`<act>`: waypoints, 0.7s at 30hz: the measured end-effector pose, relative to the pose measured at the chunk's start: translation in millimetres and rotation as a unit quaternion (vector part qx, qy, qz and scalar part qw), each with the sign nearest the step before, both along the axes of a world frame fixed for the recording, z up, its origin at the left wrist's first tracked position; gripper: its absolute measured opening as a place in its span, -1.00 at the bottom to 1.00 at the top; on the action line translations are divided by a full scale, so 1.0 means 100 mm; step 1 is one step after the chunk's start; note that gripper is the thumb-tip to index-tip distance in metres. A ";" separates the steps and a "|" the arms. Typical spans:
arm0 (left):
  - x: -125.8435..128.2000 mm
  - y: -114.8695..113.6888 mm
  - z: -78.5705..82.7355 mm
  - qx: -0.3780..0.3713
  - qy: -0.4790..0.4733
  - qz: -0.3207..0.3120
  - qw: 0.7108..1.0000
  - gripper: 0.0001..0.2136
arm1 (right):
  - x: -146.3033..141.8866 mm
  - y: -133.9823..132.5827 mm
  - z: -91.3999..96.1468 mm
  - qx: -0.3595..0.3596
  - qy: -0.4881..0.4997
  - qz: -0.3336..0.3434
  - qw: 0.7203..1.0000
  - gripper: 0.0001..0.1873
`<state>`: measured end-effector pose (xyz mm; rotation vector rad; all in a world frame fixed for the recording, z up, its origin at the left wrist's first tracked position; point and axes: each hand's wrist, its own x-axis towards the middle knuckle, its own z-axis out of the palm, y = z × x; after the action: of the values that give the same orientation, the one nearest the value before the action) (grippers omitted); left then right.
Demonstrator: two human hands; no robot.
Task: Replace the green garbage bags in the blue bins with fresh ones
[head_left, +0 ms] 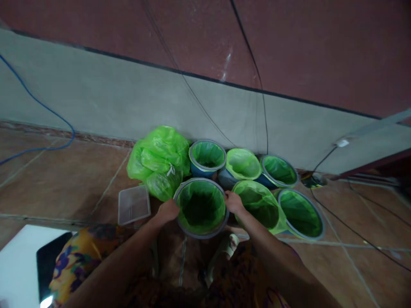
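Note:
A round bin (201,208) lined with a green plastic bag stands on the tiled floor right in front of me. My left hand (167,211) is closed on its left rim, fingers curled over the grey ring. On the opposite side, my right hand (233,202) grips the right rim the same way. Several more green-lined bins (260,205) are clustered behind and to the right of it, against the wall.
A full, tied green bag (159,160) lies left of the bins. A clear plastic lid or tray (133,204) lies on the floor beside it. Black cables (340,222) cross the floor at right; a blue cable (48,112) runs along the wall at left.

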<state>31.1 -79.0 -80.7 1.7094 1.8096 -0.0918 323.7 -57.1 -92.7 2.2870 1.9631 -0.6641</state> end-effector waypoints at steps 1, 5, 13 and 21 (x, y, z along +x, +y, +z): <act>0.03 0.01 -0.01 -0.010 0.014 0.000 1.000 -0.79 | -0.01 0.03 -0.03 0.002 -0.014 -0.002 1.000 -0.72; 0.12 0.09 -0.04 -0.012 0.046 0.010 0.999 -0.71 | -0.04 0.12 -0.11 0.025 -0.048 -0.023 0.998 -0.68; 0.23 0.18 -0.11 0.028 0.050 0.012 0.998 -0.68 | 0.04 0.21 -0.24 0.024 -0.059 -0.036 0.997 -0.67; 0.17 0.18 -0.14 0.013 0.071 0.009 0.997 -0.71 | 0.00 0.16 -0.31 -0.015 -0.067 -0.010 0.998 -0.70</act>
<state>48.2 -60.8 -95.0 1.7426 1.9349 -0.1873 323.2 -41.1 -123.9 2.2724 1.8614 -0.5223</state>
